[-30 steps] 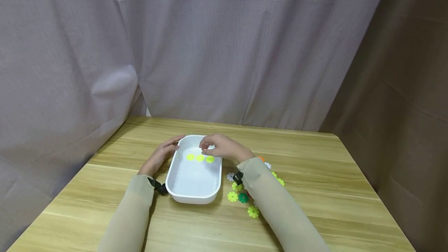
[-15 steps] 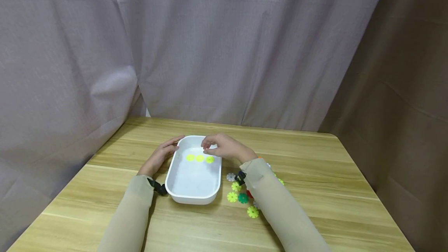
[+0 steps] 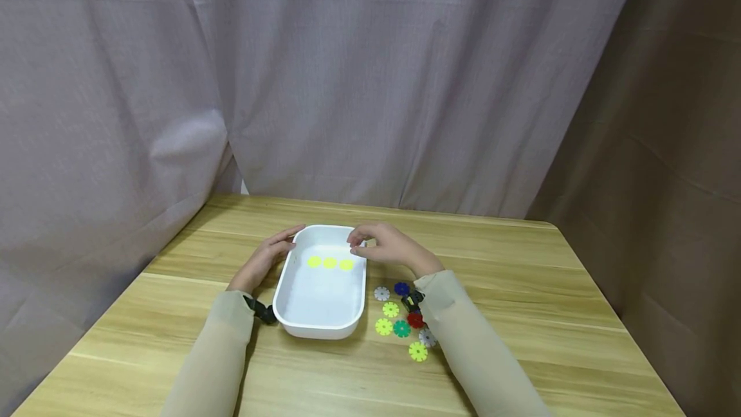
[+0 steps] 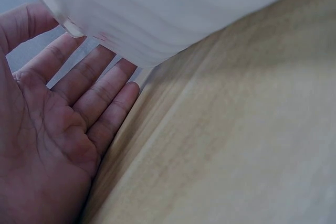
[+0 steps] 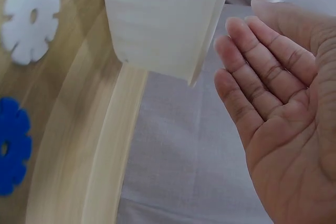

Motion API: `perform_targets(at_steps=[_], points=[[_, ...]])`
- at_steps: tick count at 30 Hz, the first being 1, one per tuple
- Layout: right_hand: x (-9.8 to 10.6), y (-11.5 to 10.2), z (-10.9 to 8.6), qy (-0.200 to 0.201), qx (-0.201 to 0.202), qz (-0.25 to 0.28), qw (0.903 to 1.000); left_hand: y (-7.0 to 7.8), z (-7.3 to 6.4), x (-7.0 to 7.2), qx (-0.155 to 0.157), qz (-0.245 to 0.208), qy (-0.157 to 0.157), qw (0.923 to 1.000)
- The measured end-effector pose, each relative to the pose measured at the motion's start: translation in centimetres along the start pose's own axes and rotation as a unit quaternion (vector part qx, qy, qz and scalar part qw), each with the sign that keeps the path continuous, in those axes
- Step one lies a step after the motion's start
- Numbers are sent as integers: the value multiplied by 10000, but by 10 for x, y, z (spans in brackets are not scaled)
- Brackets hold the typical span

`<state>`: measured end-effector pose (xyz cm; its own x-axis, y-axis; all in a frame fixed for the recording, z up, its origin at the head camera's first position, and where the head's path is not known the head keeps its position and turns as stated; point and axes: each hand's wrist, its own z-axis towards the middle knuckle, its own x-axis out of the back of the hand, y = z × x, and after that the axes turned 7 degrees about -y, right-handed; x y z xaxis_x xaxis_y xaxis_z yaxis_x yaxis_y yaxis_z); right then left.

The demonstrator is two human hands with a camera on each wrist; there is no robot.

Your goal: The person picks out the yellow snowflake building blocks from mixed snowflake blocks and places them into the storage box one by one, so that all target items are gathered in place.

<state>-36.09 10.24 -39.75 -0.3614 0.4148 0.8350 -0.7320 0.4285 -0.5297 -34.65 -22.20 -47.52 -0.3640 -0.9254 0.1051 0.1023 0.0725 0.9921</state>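
Observation:
A white plastic tray (image 3: 320, 331) stands on the table with three yellow notched discs (image 3: 329, 262) in a row on its floor. My left hand (image 3: 267, 259) is at the tray's left side, its fingers extended along the outer wall; in the left wrist view, the thumb (image 4: 32, 22) is up by the rim. My right hand (image 3: 386, 247) hovers over the far right rim, its fingers gently bent. Seen from the right wrist, its palm (image 5: 294, 145) and fingers hold nothing, beside the outside of the tray (image 5: 157, 24).
Right of the tray lie several loose notched discs, among them a blue one (image 3: 402, 288), a green one (image 3: 402, 329), a red one (image 3: 415, 320) and yellow ones (image 3: 418, 351). My right sleeve (image 3: 480, 346) crosses above that side. Grey curtains (image 3: 370, 82) hang behind the wooden table (image 3: 550, 340).
My right hand has drawn back rightward from above the yellow discs to the tray's right rim. Its arm now uncovers the blue disc and more of the red one. My left hand stays put.

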Motion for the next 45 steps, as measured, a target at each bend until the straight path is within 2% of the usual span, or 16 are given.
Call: perform_targets(at_steps=[9, 21, 26, 34, 39, 45], points=[[1, 8, -25, 252, 41, 233, 9994, 1, -1, 1, -10, 6, 21, 10000], [6, 16, -63, 212, -670, 280, 9971, 0, 1, -1, 16, 0, -29, 10000], [3, 18, -79, 49, -474, 76, 9988, 2, 0, -1, 81, -15, -3, 10000], [-13, 18, -105, -486, -352, -151, 9981, 2, 1, -1, -9, 22, -45, 10000], [-20, 14, -110, -744, -295, -29, 9968, 2, 1, 0, 33, -9, -21, 10000], [-23, 9, -108, -873, -241, -87, 9959, 1, 0, 1, 19, 27, 6, 10000]])
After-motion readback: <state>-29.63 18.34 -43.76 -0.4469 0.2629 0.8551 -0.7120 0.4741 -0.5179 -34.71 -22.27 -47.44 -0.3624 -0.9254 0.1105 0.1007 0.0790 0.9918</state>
